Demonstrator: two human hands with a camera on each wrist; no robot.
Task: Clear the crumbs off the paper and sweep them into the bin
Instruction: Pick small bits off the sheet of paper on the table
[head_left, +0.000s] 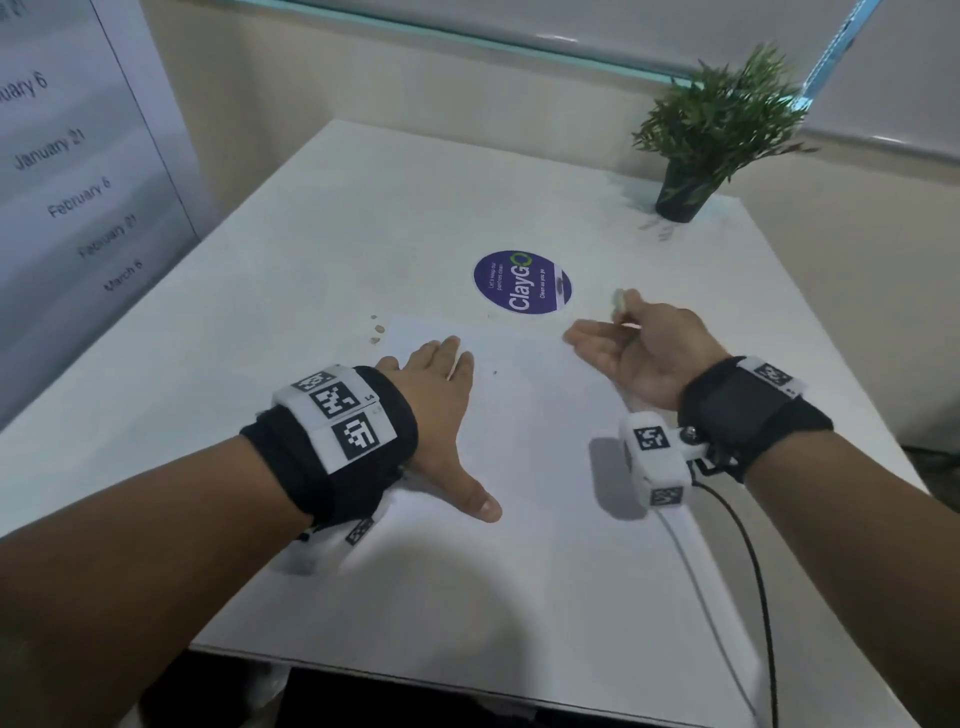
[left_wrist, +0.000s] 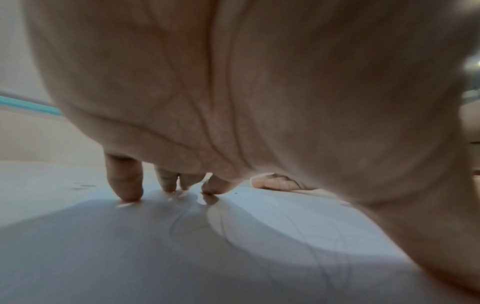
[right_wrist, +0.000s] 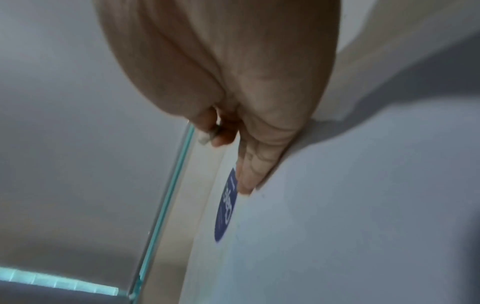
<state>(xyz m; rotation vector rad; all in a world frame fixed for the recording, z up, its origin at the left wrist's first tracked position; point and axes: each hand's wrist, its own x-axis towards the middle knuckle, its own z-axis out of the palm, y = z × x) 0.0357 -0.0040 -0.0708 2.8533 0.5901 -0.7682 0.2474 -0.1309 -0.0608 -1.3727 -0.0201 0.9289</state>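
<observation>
A white sheet of paper (head_left: 545, 441) lies on the white table (head_left: 311, 234). My left hand (head_left: 447, 410) rests flat on the sheet's left part, fingers straight, and their fingertips (left_wrist: 127, 193) touch the paper (left_wrist: 233, 257). My right hand (head_left: 618, 338) stands on its edge at the sheet's far right side. Its thumb and forefinger pinch a pale crumb piece (head_left: 620, 300), which shows again as the crumb piece (right_wrist: 206, 138) in the right wrist view. A few crumbs (head_left: 378, 329) lie on the table just off the paper's far left corner. One dark speck (head_left: 494, 372) sits on the sheet. No bin is in view.
A round purple sticker (head_left: 522, 282) is on the table beyond the paper. A potted plant (head_left: 680, 192) stands at the far right corner. A printed board (head_left: 78, 156) leans at the left. A black cable (head_left: 753, 571) trails from my right wrist over the table's near right part.
</observation>
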